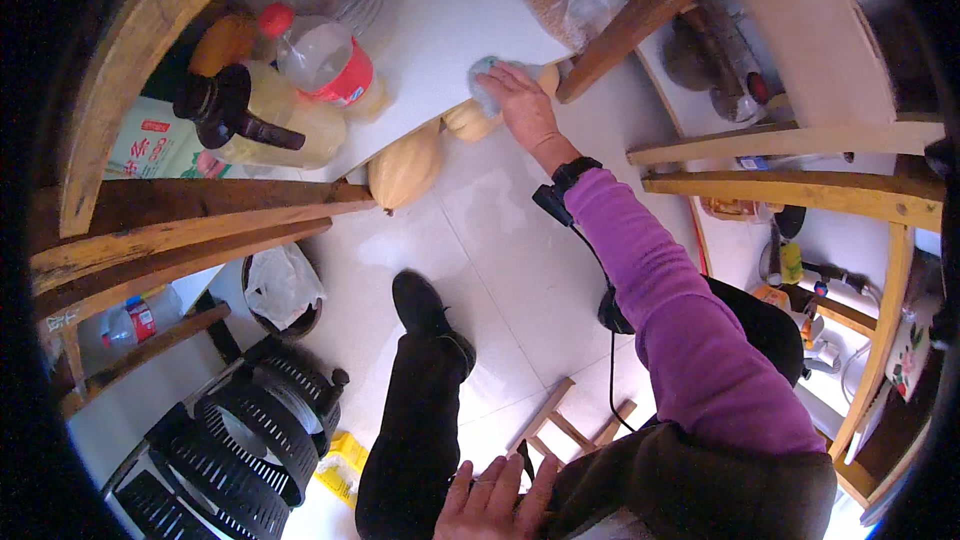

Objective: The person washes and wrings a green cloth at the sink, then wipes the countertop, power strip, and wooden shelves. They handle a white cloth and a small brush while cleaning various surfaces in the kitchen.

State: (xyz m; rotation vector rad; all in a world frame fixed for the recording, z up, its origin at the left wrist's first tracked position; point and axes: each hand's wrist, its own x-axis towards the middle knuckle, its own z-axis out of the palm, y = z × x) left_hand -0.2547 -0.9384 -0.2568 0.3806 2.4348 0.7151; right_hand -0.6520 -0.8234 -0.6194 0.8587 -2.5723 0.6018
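My right hand (521, 109), in a purple sleeve, presses a grey-green cloth (484, 79) onto the front edge of a white shelf board (442, 30). The fingers lie over the cloth and partly hide it. Below that edge are pale orange squashes, the largest squash (407, 165) left of my hand. My left hand (495, 499) is at the bottom of the view, by my lap, fingers apart and with nothing seen in it. On the shelf's left stand a red-capped plastic bottle (319, 52) and a jug of yellowish liquid with a dark pump top (225, 109).
A bag of reddish grains (559, 4) sits by a slanting wooden post (660, 7). Wooden rack rails (787, 191) run along the right. At lower left are black slatted baskets (255, 435) and a bin with a white liner (281, 285). A cable (612, 367) hangs below my right arm.
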